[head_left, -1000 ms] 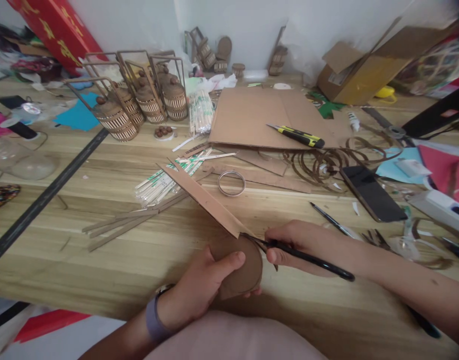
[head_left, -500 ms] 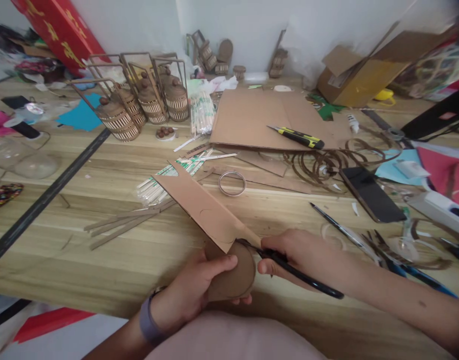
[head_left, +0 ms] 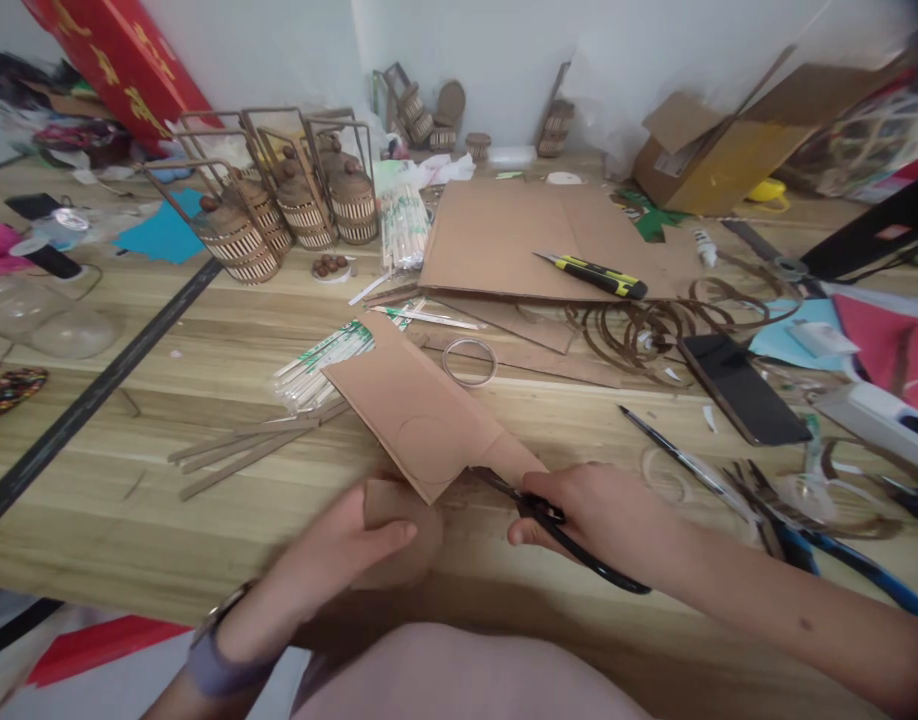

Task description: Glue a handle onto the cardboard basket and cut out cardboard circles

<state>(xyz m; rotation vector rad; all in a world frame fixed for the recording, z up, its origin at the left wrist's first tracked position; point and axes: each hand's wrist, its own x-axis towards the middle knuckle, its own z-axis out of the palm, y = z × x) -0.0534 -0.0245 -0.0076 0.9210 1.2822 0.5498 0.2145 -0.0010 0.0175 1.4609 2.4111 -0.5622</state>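
My left hand (head_left: 354,545) is closed on a round cardboard piece (head_left: 399,535), thumb on top; the disc is slightly blurred. My right hand (head_left: 594,510) grips black-handled scissors (head_left: 590,560), their blades at the notched edge of a larger cardboard piece (head_left: 414,410). A narrow arm of this cardboard runs to my right fingers, which seem to hold it too. A circle is drawn on its face. The disc and the larger piece are apart. Just beyond lies a roll of tape (head_left: 469,362).
Behind are a cardboard sheet (head_left: 504,235) with a utility knife (head_left: 594,275), bagged sticks (head_left: 328,365) and small slatted baskets (head_left: 238,240) with tall handles. At right lie a phone (head_left: 744,388), a pen (head_left: 684,460), pliers (head_left: 804,530) and brown strips (head_left: 654,330).
My left hand has moved left with the round piece, away from the larger cardboard. That cardboard has turned and shows more of its face. The scissors have shifted slightly left.
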